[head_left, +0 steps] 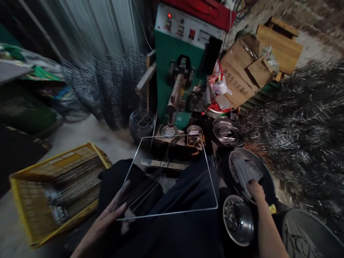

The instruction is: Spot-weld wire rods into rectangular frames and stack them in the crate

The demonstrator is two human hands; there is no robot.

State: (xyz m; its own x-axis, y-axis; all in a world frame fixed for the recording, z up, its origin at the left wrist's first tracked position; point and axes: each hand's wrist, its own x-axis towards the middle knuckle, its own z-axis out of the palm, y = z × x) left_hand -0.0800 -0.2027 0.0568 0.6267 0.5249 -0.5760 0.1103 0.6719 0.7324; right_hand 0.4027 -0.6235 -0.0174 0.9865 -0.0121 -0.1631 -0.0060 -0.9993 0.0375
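Observation:
My left hand (111,213) is closed on one corner of a thin four-sided wire frame (172,214), which is held up over my lap. Beside its fingers, a loose bunch of straight wires (149,188) slants across my legs; whether the hand grips these too is unclear. On the right, my right hand (256,191) reaches into a round basin (270,175). Its fingers are closed at the near end of a bundle of thin metal strips (240,172), with the fingertips partly hidden. Just below that hand sits a steel bowl (245,229) of small metal pieces.
A green machine (165,57) with a projecting metal arm (176,89) stands ahead. A yellow crate (24,215) holding metal rods lies at left. Wire baskets (113,86) are stacked behind it. A cardboard box (236,75), a coil of metal (228,132) and heaped wire pieces (301,125) occupy the right.

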